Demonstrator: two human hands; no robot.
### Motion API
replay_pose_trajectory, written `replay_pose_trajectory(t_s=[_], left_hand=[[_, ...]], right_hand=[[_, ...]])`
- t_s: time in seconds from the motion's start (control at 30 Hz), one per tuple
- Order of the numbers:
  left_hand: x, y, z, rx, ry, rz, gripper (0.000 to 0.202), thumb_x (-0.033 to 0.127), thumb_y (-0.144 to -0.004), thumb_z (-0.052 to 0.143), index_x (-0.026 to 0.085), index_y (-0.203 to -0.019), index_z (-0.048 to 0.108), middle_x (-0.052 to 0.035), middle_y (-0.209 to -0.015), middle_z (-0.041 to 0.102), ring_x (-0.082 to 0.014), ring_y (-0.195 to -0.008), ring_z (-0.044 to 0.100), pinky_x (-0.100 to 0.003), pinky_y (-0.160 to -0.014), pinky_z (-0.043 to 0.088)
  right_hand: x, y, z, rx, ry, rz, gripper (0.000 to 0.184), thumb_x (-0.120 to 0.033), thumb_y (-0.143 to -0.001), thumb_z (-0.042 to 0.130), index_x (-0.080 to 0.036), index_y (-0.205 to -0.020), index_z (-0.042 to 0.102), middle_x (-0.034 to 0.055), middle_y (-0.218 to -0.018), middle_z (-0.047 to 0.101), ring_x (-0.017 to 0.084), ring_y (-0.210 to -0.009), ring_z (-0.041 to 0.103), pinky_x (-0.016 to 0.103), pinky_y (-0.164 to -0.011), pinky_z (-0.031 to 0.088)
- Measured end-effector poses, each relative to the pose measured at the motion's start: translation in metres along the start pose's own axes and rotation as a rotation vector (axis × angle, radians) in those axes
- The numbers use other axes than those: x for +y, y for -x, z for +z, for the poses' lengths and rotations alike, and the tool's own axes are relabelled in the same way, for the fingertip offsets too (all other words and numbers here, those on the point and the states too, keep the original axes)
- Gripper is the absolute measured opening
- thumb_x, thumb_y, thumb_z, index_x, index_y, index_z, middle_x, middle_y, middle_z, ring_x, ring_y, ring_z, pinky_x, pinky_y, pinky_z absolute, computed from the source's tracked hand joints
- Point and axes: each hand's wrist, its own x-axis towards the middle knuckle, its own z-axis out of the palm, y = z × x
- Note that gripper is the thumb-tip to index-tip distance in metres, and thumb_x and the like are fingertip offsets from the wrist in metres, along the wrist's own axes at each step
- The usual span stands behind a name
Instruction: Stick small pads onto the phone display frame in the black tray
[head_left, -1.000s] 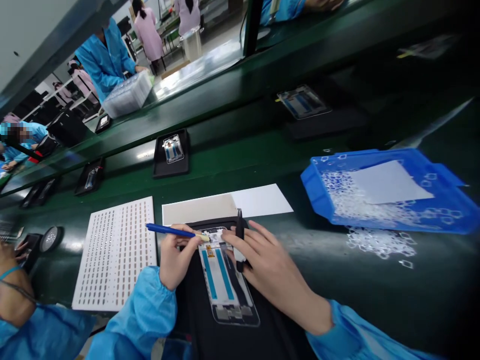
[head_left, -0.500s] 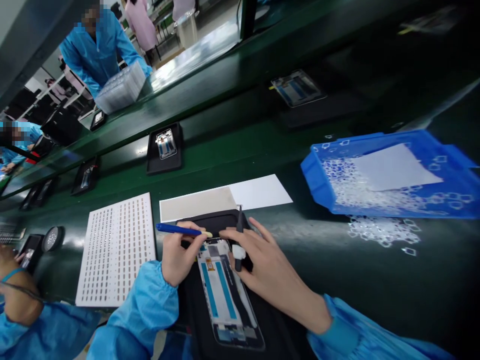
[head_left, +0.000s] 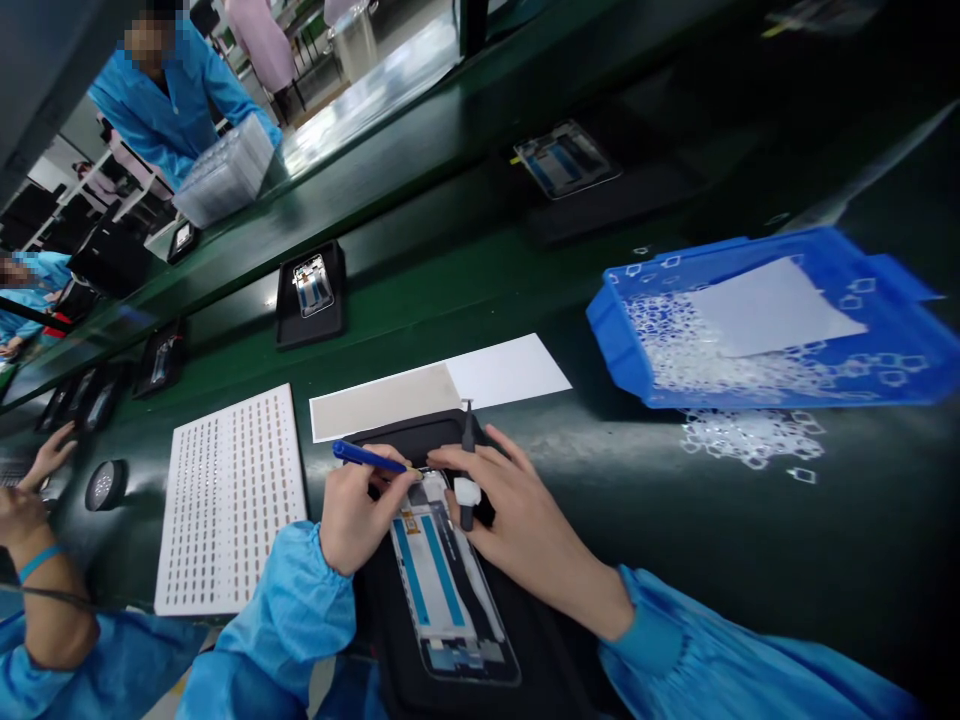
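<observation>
A partly assembled phone [head_left: 437,580], with two blue strips and a black ribbon on its inner side, lies in a black tray [head_left: 386,640]. My left hand [head_left: 349,520] pinches a blue pen-like stick [head_left: 367,457], its pale tip at the phone's top edge. Between the fingers of my right hand [head_left: 529,525] sits a dark, slim tool [head_left: 468,435], which looks like tweezers with a white wrap, pointing away from the phone. The right index finger reaches to the phone's top edge beside the pale tip. What lies under the fingertips is hidden.
A white sheet of small parts [head_left: 225,500] lies left; a white and beige strip [head_left: 510,370] lies beyond the tray. At right stands a blue bin [head_left: 892,385] of clear pieces, some spilled. Phones in trays [head_left: 311,325] sit farther back. A co-worker's arm [head_left: 49,600] is at left.
The blue stick has tilted more, its tip now lower against the phone's top edge. Both hands stay at the phone. The co-worker's hand at left has reached forward. The whole view has shifted slightly.
</observation>
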Motion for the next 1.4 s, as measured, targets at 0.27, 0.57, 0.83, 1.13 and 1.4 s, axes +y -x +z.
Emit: replay_pose_trajectory(t_s=[0.27,0.57,0.83,1.13,1.4], left_hand=[[0.004,0.004,0.001,0.014,-0.212,0.186,0.008,0.026,-0.092,0.057,0.020,-0.093,0.061,-0.0035,-0.088,0.071,-0.0148,-0.076,0.069,-0.024,-0.068,0.056],[-0.001,0.003,0.003,0.024,-0.217,0.183,0.011,0.029,-0.092,0.056,0.019,-0.092,0.061,-0.0042,-0.087,0.070,-0.0151,-0.075,0.069,-0.024,-0.065,0.056],[0.008,0.007,0.001,0.071,-0.311,0.332,0.004,0.020,-0.091,0.057,0.020,-0.093,0.061,-0.0036,-0.087,0.072,-0.0137,-0.078,0.071,-0.021,-0.069,0.056],[0.000,0.007,0.001,0.160,-0.018,0.101,0.006,0.024,-0.088,0.062,0.019,-0.090,0.059,-0.0046,-0.086,0.071,-0.0162,-0.080,0.070,-0.026,-0.070,0.058],[0.007,0.010,0.003,0.242,0.122,0.049,0.009,0.023,-0.085,0.066,0.019,-0.088,0.058,-0.0028,-0.083,0.070,-0.0153,-0.076,0.071,-0.024,-0.066,0.057]], right_hand=[[0.002,0.002,0.002,0.000,0.007,0.006,0.037,-0.010,-0.087,0.042,-0.022,-0.121,0.047,0.0047,-0.109,0.063,0.024,-0.100,0.059,0.058,-0.109,0.029],[0.000,0.001,0.001,0.015,0.000,0.006,0.033,-0.011,-0.088,0.041,-0.022,-0.119,0.048,0.0049,-0.107,0.064,0.024,-0.099,0.060,0.056,-0.108,0.032],[0.001,0.002,0.000,0.025,-0.023,-0.002,0.032,-0.012,-0.090,0.042,-0.023,-0.119,0.048,0.0045,-0.107,0.064,0.024,-0.098,0.060,0.057,-0.107,0.031],[0.001,0.002,0.001,0.009,-0.012,0.017,0.031,-0.012,-0.092,0.041,-0.023,-0.121,0.047,0.0044,-0.108,0.063,0.024,-0.099,0.059,0.057,-0.107,0.031],[-0.006,-0.003,-0.003,0.088,-0.061,0.045,0.017,-0.030,-0.100,0.049,-0.024,-0.116,0.051,0.0040,-0.102,0.064,0.025,-0.094,0.059,0.050,-0.097,0.040]])
